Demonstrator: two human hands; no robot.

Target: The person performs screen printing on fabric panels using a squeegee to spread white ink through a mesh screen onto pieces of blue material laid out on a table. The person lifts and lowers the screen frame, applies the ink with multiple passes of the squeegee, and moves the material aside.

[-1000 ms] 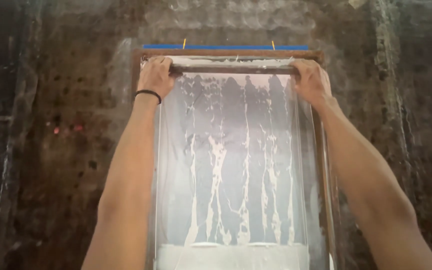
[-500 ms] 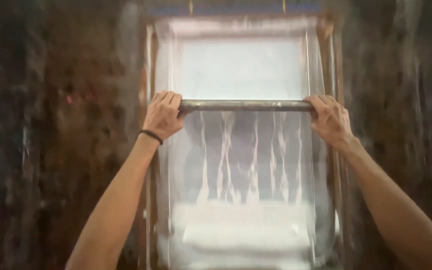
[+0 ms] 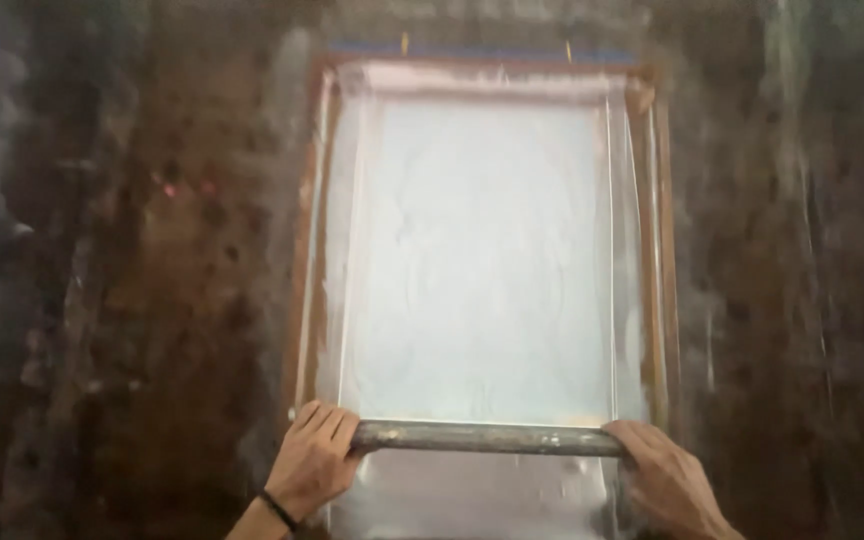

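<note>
Head view shows both of your hands closed around the grey bar (image 3: 482, 438) that spans the wooden-framed screen (image 3: 304, 260) lying flat on the dark, stained table (image 3: 132, 300). Your left hand (image 3: 314, 462), with a dark band at the wrist, wraps the bar's left end, fingers curled over the top. Your right hand (image 3: 664, 478) clamps the right end in the same way. The bar lies crosswise at the near end of the frame, touching the mesh (image 3: 482, 260).

Compared with half a second ago, the bar has come from the middle of the screen down to its near edge. A full second ago it sat at the far edge, by the blue strip (image 3: 472, 50). The streaky, see-through pattern then visible below the bar is gone; the mesh above the bar now reads as an even, pale white coat. Your forearms, long in the earlier views, are now nearly out of frame.
</note>
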